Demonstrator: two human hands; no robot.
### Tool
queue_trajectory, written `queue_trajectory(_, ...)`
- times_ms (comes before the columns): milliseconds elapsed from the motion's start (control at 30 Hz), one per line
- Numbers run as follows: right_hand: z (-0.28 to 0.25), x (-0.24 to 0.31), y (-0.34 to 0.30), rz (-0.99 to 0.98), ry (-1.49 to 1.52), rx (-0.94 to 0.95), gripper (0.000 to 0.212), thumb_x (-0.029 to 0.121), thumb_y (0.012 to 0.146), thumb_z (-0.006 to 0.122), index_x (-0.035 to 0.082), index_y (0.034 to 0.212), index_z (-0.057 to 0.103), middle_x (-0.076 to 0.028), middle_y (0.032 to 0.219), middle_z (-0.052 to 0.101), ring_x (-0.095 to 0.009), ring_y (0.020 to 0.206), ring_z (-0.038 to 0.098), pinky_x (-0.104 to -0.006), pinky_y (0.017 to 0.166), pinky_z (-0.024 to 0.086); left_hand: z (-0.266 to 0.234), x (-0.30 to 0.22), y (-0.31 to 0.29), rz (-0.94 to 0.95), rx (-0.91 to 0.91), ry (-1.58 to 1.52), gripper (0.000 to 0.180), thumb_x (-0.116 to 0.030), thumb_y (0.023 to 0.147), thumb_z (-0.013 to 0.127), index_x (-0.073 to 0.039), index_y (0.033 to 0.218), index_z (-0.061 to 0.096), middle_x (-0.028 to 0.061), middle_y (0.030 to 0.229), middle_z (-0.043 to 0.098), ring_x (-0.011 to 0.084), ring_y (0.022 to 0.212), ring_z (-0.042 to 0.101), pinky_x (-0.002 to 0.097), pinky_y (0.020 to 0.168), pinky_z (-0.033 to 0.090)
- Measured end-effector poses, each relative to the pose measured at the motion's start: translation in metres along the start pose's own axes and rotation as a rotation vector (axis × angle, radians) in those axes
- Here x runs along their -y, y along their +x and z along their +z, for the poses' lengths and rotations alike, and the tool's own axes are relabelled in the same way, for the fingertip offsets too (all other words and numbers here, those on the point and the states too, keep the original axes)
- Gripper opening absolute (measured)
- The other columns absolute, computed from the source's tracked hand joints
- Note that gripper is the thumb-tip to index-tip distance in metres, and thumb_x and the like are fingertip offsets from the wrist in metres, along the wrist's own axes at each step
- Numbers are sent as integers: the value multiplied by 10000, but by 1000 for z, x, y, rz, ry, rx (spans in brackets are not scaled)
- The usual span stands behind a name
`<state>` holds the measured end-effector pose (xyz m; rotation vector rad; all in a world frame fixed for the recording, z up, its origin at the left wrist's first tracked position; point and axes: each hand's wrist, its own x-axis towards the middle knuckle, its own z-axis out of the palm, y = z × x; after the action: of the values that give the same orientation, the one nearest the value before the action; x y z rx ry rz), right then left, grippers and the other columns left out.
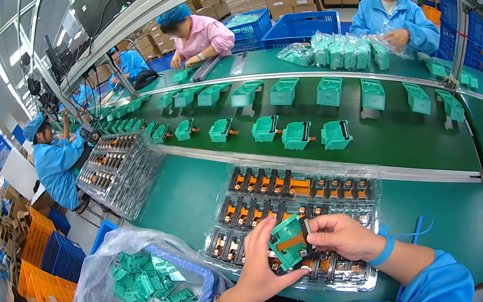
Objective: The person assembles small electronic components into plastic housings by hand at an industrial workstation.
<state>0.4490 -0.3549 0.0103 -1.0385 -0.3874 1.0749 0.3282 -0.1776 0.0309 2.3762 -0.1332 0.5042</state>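
Observation:
My left hand [259, 272] grips a green plastic housing [284, 234] by its left side, thumb below and fingers above. An orange flat strip lies across the inside of this housing. At its right edge my right hand [344, 239] pinches a small black part [305, 228] between thumb and fingers; the fingers hide some of it. Both hands are over a clear plastic tray [374, 175], which holds rows of black parts with orange strips and copper-coloured pieces.
A bag-lined bin [96, 288] of green housings stands at lower left. Stacked clear trays [128, 191] sit at the bench's left end. Beyond the bench, a green conveyor [392, 143] carries rows of housings. Several people in blue caps work nearby. A metal post [459, 47] rises at right.

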Motion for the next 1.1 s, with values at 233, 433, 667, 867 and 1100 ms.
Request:
queue_trajectory(233, -11, 31, -5, -140, -686, 374, 208, 227, 867, 619, 33, 937, 591, -43, 963, 529, -142, 909, 520, -279, 781, 417, -26, 19, 7, -317, 241, -987, 683, 39, 752, 615, -23, 1365, 319, 125, 1392, 342, 219, 1253, 373, 362, 976, 379)
queue_trajectory(433, 1, 23, -7, -72, -855, 499, 212, 235, 870, 607, 36, 943, 591, -74, 1048, 511, -147, 934, 528, -271, 765, 430, -27, 1, 9, -249, 580, -470, 560, -8, 770, 629, -47, 1299, 450, 93, 1261, 471, 134, 1024, 523, 280, 857, 453)
queue_trajectory(667, -2, 43, -20, -285, -175, -113, 128, 50, 845, 620, -3, 953, 578, -83, 1000, 596, -122, 846, 596, -252, 728, 501, -19, 15, 2, -644, 200, -946, 558, 54, 815, 543, -10, 1319, 313, 122, 1174, 510, 202, 991, 576, 319, 813, 518)
queue_trajectory(867, 8, 45, -26, -345, -253, -221, 167, 36, 804, 671, -8, 927, 568, -40, 843, 610, -83, 769, 592, -220, 677, 496, -6, 21, 1, -774, -105, -1362, 368, 16, 861, 556, -11, 1200, 415, 147, 1177, 527, 271, 1066, 563, 395, 900, 506)
queue_trajectory(1100, 11, 37, -26, -414, -537, -260, 161, 11, 795, 673, 0, 895, 548, -16, 802, 573, -37, 722, 545, -180, 614, 456, 2, 3, 3, -828, -55, -1457, 201, 13, 843, 594, -15, 1022, 507, 128, 1116, 572, 216, 1059, 562, 372, 964, 450)
